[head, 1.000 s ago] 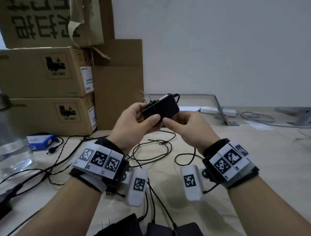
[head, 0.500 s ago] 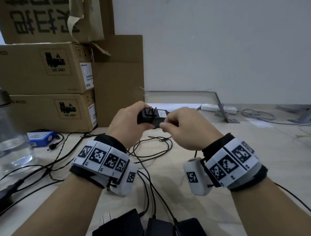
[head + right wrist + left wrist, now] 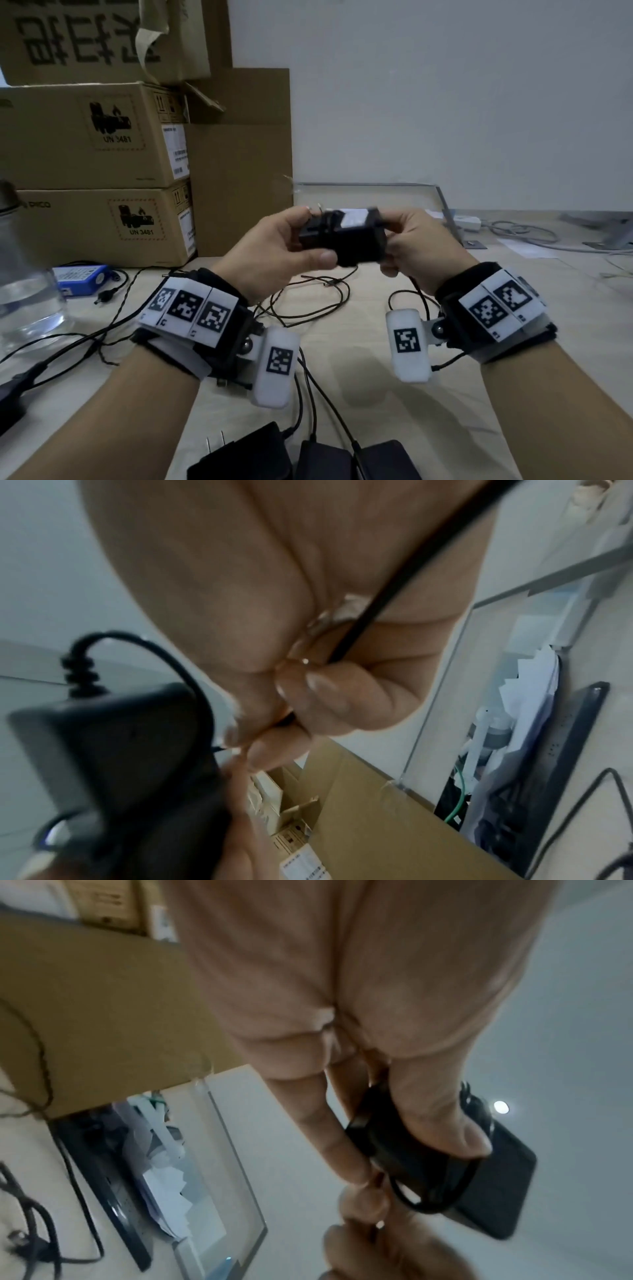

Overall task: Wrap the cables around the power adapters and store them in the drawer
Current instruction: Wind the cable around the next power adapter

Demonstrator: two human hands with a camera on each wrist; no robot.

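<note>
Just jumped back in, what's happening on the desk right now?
A person is winding a cable onto a black power adapter, held above the desk. The left hand grips the adapter body; the right hand pinches its thin black cable, with some turns already around the body. More of that cable trails on the desk. Three more black adapters lie at the near edge. No drawer is in view.

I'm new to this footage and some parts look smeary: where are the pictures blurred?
Head view: the black adapter between both hands is motion-smeared, the boxes sharper. Left wrist view: soft throughout, the palm fills the frame. Right wrist view: adapter and cable blurred.
</note>
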